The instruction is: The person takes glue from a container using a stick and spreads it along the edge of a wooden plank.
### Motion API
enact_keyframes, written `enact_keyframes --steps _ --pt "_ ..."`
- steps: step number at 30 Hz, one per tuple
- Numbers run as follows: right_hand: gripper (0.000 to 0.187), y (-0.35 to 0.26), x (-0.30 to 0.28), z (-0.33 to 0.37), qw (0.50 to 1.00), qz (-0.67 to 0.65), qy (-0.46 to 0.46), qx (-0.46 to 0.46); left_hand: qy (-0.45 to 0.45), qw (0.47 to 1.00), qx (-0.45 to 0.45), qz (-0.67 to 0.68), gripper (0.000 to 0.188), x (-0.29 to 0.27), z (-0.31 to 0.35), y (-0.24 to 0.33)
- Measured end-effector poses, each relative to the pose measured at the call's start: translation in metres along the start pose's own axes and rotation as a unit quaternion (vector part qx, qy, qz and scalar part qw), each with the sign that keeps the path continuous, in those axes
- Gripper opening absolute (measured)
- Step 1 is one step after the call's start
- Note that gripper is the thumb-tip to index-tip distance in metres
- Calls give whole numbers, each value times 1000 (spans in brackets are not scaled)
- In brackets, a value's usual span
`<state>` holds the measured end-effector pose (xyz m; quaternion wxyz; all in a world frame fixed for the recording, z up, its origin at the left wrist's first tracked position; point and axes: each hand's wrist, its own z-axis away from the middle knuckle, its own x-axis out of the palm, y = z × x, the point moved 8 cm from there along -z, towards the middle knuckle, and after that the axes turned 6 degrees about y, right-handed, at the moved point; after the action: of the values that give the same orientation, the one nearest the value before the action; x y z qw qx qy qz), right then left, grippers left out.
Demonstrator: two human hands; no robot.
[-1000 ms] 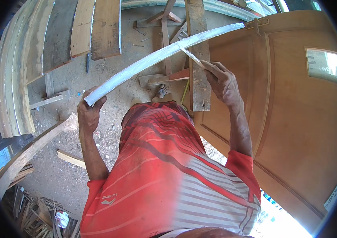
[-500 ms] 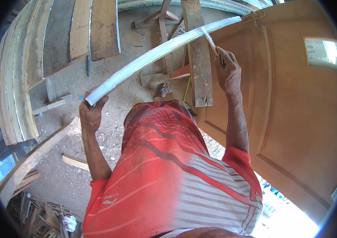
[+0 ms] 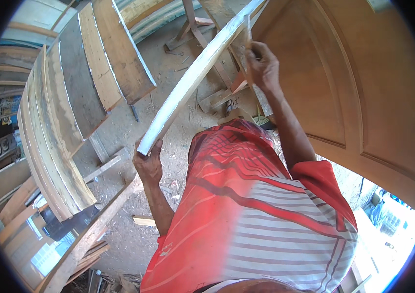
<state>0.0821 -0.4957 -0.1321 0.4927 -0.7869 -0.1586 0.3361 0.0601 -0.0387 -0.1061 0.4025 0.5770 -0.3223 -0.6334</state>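
My left hand [image 3: 149, 165] grips the near end of a long wooden strip [image 3: 198, 77], thumb on one side and fingers on the other. The strip's upper face is coated in wet-looking white stuff, and its far end runs past the top of the view. Toward that far end, my right hand [image 3: 264, 67] is closed on a thin flat stick [image 3: 248, 30], whose tip touches the coated face. The lower part of the stick is hidden by my fingers.
On the left lie several planks [image 3: 87, 73] side by side, white along their edges. A brown panelled door [image 3: 383, 83] stands at the right. Below the strip are a wooden trestle [image 3: 212, 53] and a littered floor [image 3: 119, 244]. A long beam [image 3: 90, 239] slants across the lower left.
My view has turned, so the planks and door sit differently in it. The strip now slants more steeply, its far end out of view. Both hands keep their grips, with the stick still at the strip.
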Motion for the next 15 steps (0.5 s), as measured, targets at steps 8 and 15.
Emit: enact_keyframes --steps 8,15 --pt "23 -25 41 39 998 -62 20 21 -13 999 32 -14 41 2 20 35" --pt "25 -50 22 65 997 -69 -5 -25 -17 998 64 5 36 8 31 42"
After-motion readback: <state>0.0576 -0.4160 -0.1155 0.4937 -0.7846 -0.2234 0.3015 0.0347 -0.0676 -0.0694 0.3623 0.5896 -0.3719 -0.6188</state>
